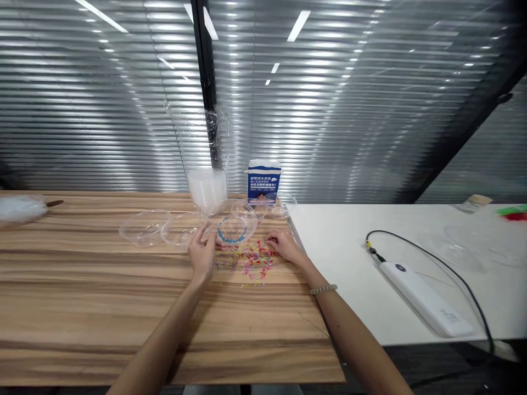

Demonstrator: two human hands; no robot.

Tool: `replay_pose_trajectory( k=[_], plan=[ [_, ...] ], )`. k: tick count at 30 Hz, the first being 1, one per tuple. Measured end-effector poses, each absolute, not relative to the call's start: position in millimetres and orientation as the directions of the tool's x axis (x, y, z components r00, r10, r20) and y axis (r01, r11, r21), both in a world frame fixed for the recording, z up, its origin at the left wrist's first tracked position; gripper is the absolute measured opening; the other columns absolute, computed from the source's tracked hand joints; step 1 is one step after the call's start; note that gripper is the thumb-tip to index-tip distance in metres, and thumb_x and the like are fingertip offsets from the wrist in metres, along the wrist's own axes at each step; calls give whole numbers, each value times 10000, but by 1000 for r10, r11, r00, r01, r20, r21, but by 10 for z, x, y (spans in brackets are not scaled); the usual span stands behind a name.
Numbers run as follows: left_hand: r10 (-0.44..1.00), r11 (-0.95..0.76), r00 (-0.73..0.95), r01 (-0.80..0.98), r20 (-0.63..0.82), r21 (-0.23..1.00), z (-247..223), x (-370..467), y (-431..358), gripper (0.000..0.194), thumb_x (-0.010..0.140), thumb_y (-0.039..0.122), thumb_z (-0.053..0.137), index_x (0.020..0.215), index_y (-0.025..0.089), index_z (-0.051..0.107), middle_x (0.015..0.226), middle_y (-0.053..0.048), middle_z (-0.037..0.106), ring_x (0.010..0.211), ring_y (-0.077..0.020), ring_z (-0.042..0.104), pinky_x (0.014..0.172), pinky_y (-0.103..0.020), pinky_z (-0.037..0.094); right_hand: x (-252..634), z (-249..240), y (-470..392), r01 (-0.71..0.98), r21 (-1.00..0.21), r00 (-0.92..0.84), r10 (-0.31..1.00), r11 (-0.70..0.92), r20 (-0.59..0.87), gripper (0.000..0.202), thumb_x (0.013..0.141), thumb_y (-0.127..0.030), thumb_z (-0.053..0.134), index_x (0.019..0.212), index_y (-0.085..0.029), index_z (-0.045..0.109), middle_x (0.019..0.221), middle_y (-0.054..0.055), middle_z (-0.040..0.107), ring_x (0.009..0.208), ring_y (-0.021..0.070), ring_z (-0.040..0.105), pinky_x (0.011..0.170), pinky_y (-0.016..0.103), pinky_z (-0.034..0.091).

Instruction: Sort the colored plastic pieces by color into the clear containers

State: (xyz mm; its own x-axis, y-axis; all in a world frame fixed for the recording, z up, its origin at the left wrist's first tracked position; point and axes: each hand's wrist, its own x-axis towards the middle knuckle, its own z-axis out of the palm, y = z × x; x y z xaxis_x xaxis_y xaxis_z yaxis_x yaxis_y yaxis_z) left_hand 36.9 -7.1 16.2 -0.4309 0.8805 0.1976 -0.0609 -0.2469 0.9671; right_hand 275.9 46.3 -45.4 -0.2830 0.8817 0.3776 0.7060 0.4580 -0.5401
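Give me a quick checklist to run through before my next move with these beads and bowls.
1. Left hand at the clear bowl: ok, by its left rim.
2. Blue beads inside that bowl: ok, mostly along its near side.
3. Loose beads on the wooden tabletop: ok, the pile lies back from the front edge.
4. Loose beads separated by colour: not ok, several colours lie mixed.
5. Right hand holding a bead: cannot tell, too small to make out.

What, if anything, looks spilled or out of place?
Small multicoloured pieces lie loose on the wooden tabletop between left hand and right hand, while blue ones sit inside a clear bowl. Spilled or deliberate, I cannot tell.
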Motion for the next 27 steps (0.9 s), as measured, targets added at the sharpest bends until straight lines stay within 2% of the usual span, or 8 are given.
replay_pose_trajectory(
  k=[7, 13, 16, 19, 21, 25, 27],
  plan=[
    [912, -193, -377, -54, 159, 980, 181, 384, -81, 598, 679, 289, 636, 1228, 63, 566, 553, -1, 637, 420, -138, 592, 435, -226, 488, 2739, -473, 446, 734, -448, -336, 846, 511, 414, 120, 857, -111, 553, 835, -156, 662, 898, 73, 663, 823, 183, 598, 756, 281, 437],
    [929, -219, -311, -26, 200, 975, 152, 392, -87, 592, 693, 299, 658, 1234, 77, 563, 603, -21, 662, 432, -140, 595, 427, -236, 502, 2738, -459, 431, 743, -419, -327, 829, 522, 454, 130, 884, -113, 505, 830, -149, 617, 873, 76, 625, 801, 183, 570, 738, 284, 434],
    [932, -224, -298, -19, 208, 974, 164, 404, -103, 576, 682, 309, 676, 1202, 80, 584, 746, -67, 696, 438, -132, 597, 420, -245, 511, 2740, -318, 381, 728, -451, -232, 804, 517, 548, 169, 914, -129, 438, 870, -160, 599, 887, 77, 608, 825, 187, 559, 759, 301, 439],
    [937, -231, -269, 7, 224, 973, 184, 412, -120, 563, 683, 328, 685, 1182, 83, 595, 810, -85, 698, 427, -122, 593, 402, -233, 504, 2688, -100, 261, 645, -512, -34, 691, 567, 722, 171, 934, -201, 428, 891, -175, 592, 890, 79, 596, 827, 188, 554, 738, 302, 455],
    [945, -228, -238, 19, 226, 973, 185, 415, -125, 554, 688, 332, 685, 1177, 87, 599, 867, -104, 698, 427, -120, 594, 392, -231, 504, 2614, 36, 157, 606, -506, -3, 638, 614, 770, 171, 935, -231, 442, 897, -183, 602, 885, 78, 604, 827, 189, 563, 732, 303, 466],
    [949, -256, -179, 48, 261, 965, 161, 416, -126, 498, 706, 343, 677, 1154, 129, 626, 1159, -156, 622, 442, -108, 607, 375, -240, 507, 2463, 159, 13, 586, -382, -180, 575, 714, 798, 180, 926, -219, 472, 895, -194, 648, 887, 74, 656, 867, 203, 587, 797, 345, 470],
    [951, -259, -156, 61, 265, 964, 162, 418, -131, 479, 709, 345, 675, 1142, 144, 634, 1237, -156, 577, 439, -98, 605, 372, -240, 505, 2435, 147, 6, 570, -314, -272, 535, 759, 800, 169, 909, -196, 507, 895, -202, 675, 883, 63, 688, 889, 210, 595, 839, 378, 465]
  ],
)
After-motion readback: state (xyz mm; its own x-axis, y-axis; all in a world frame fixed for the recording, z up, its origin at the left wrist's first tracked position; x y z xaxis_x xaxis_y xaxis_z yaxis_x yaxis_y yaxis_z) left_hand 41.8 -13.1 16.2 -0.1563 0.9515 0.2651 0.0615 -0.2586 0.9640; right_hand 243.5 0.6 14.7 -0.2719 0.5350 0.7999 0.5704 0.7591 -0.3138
